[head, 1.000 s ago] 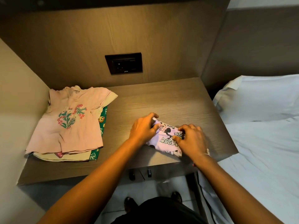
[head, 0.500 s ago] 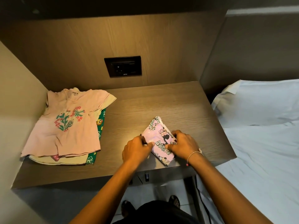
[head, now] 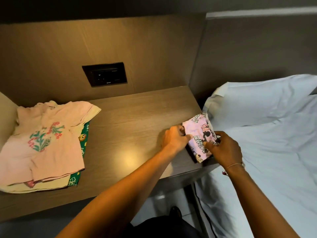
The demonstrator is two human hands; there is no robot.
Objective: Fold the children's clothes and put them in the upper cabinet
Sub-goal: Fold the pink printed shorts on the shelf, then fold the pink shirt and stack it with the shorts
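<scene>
A small folded lilac garment with a cartoon mouse print (head: 199,133) sits at the right end of the wooden shelf (head: 137,117), raised slightly off its surface. My left hand (head: 175,140) pinches its left edge. My right hand (head: 223,148) grips its lower right side, fingers over the print. At the shelf's left end lies a pile of clothes: a pink T-shirt with a flower design (head: 46,140) on top, a cream piece (head: 34,186) and a green printed one (head: 84,145) beneath.
A black socket panel (head: 105,74) is set in the wooden back wall. A bed with white sheets (head: 277,152) and a pillow (head: 257,100) lies right of the shelf. A beige side wall (head: 6,109) closes the left. Floor and my shoe (head: 175,212) show below.
Both hands have shifted the folded lilac garment from the shelf's middle front toward its right end and begun lifting it. The camera view has turned rightward. The pile at left stayed put.
</scene>
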